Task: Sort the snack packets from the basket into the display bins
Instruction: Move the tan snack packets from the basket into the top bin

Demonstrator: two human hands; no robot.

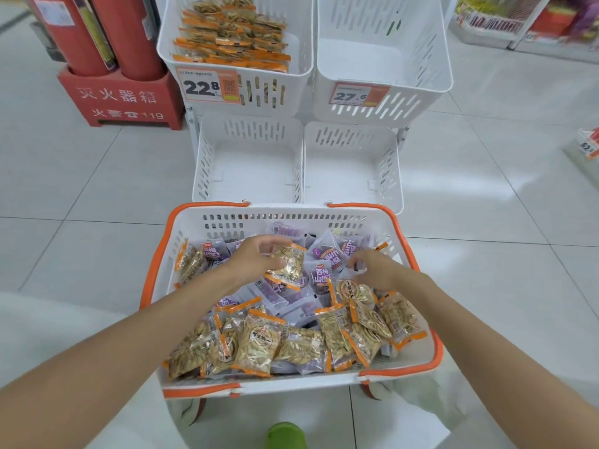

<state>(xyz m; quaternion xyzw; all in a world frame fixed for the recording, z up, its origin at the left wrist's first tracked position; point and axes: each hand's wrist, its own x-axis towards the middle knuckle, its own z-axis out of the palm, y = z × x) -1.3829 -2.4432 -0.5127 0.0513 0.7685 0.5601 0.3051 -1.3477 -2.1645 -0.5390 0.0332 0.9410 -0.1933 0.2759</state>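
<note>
Your left hand [256, 258] clamps an orange-edged packet [289, 265] above the pile in the near basket [181, 222], while your right hand [377, 270] curls among the purple packets [321, 276], fingertips hidden, so I cannot tell its grip.

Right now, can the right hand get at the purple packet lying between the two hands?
Probably yes: the purple packet lies uncovered on top in the basket, right beside the right hand, nothing between them.
</note>
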